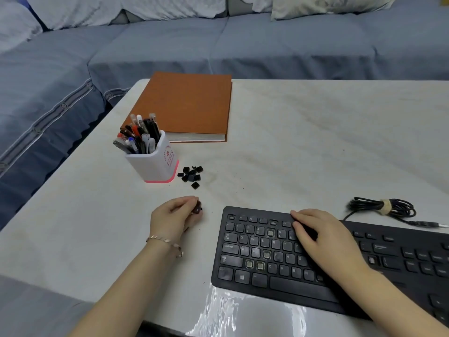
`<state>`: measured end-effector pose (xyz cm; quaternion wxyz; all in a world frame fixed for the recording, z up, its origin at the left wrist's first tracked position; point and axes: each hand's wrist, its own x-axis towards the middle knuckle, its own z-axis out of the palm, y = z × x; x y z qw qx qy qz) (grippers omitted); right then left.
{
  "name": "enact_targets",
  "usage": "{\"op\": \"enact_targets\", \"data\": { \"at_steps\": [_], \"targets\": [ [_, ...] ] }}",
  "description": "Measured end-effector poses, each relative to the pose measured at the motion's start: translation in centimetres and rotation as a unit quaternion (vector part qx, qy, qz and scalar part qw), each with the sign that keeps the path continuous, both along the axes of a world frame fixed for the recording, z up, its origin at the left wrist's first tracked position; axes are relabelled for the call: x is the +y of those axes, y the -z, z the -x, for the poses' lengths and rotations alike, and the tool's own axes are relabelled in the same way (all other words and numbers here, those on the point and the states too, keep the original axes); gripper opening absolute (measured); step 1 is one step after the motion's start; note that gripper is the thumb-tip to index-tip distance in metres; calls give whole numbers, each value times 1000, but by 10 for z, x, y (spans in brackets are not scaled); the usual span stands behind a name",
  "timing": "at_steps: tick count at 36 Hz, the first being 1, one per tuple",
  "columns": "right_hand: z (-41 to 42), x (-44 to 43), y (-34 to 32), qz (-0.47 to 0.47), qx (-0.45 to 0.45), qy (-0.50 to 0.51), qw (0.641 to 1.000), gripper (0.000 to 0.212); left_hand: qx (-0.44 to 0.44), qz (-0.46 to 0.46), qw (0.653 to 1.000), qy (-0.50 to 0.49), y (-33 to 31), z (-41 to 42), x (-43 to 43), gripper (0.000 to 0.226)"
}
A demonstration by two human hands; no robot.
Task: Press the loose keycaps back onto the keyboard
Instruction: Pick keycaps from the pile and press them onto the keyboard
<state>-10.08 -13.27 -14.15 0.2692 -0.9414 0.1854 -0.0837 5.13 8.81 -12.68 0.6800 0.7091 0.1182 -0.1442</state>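
Pinching one keycap (197, 209) is the left hand (173, 216); the right hand (325, 239) lies flat on one keyboard (233, 261).

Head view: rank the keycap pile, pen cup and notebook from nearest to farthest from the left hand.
1. Keycap pile, just beyond the left hand.
2. Pen cup, beyond and slightly left.
3. Notebook, farthest back, behind the cup.

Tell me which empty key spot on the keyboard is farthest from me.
The empty spot in the number row, left of the 5 key. The other three gaps sit nearer you, in the two lower letter rows.
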Motion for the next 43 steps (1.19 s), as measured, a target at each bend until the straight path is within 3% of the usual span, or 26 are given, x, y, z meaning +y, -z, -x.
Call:
{"op": "enact_targets", "data": {
  "at_steps": [4,7,12,17,28,37,43],
  "targets": [
    [0,-1,-2,-6,8,-10,1000,26,116,195,974,16,-22,15,-9,12],
    [-2,1,-7,-47,-8,-6,999,27,145,231,961,53,-35,28,-19,13],
    [0,24,-28,-152,-128,10,980,22,157,214,960,90,-43,50,-43,10],
    [1,44,-46,-222,-202,-10,954,37,154,205,959,118,-41,68,-64,9],
    [16,38,-39,-219,-173,39,960,35,130,170,970,116,-33,98,-87,10],
    [26,28,-27,-277,-131,94,947,32,70,85,983,146,-16,110,-104,14],
    [38,3,-22,-374,-73,129,916,31,74,50,978,191,-6,120,-130,14]
  ]
}}
